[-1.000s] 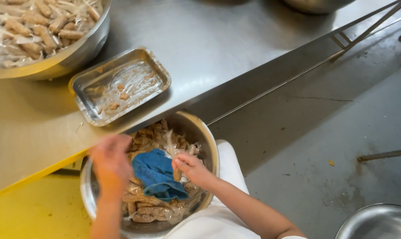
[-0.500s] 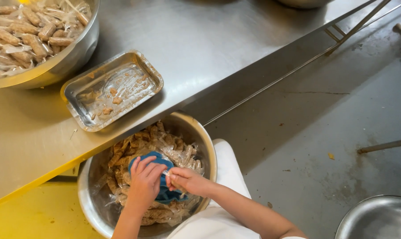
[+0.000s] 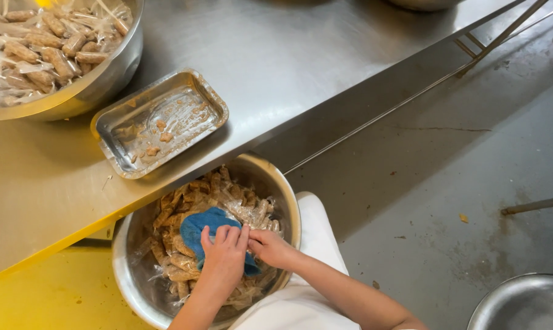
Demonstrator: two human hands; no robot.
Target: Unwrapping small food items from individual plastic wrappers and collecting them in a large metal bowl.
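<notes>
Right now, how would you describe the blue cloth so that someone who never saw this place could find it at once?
Start at the steel table; just below its near edge, a round metal bowl sits on the person's lap, full of brown wrapped sticks. The blue cloth lies on those sticks, under the left hand and touched by the right hand. It is the only blue, soft thing there.

Commercial kitchen — steel table [image 3: 325, 67], bowls [image 3: 289, 201]

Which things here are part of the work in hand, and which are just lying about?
In hand:
blue cloth
left hand
right hand
lap bowl of wrapped sticks

Lying about:
foil tray
table bowl
floor bowl
steel table
</notes>
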